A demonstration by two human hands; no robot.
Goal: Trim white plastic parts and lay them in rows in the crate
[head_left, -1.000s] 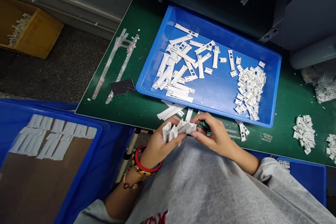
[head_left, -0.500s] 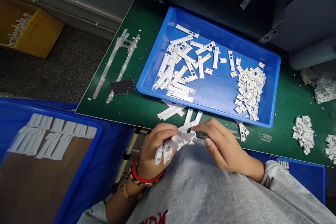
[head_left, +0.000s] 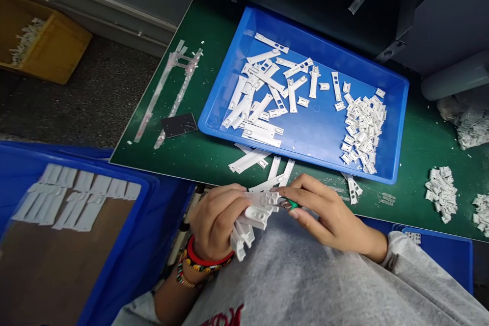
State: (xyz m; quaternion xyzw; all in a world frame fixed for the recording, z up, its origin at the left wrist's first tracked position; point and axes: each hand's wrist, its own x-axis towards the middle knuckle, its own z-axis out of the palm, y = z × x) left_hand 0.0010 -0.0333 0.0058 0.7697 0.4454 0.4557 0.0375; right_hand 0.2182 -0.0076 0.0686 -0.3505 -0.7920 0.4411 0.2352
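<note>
My left hand (head_left: 218,219) is closed round several white plastic strips (head_left: 257,216), whose notched ends stick out to the right and downward. In my right hand (head_left: 324,211) is a small green-handled tool (head_left: 290,204) with a metal part, pinched between thumb and fingers. The tool's tip is close to the end of the upper strip; whether it touches is too small to tell. Just beyond my hands, loose white strips (head_left: 250,160) lie on the green table (head_left: 168,155), partly under the near edge of the blue tray (head_left: 298,155).
Inside the tray are long white strips (head_left: 260,104) on the left and a heap of small white clips (head_left: 364,130) on the right. More clips (head_left: 443,193) are piled on the table at right. Rows of strips (head_left: 76,183) lie in a blue bin at lower left. A yellow bin (head_left: 64,46) stands on the floor.
My left hand has turned, so the strips in it now show their holed faces and hang lower. More of the green tool shows in my right hand.
</note>
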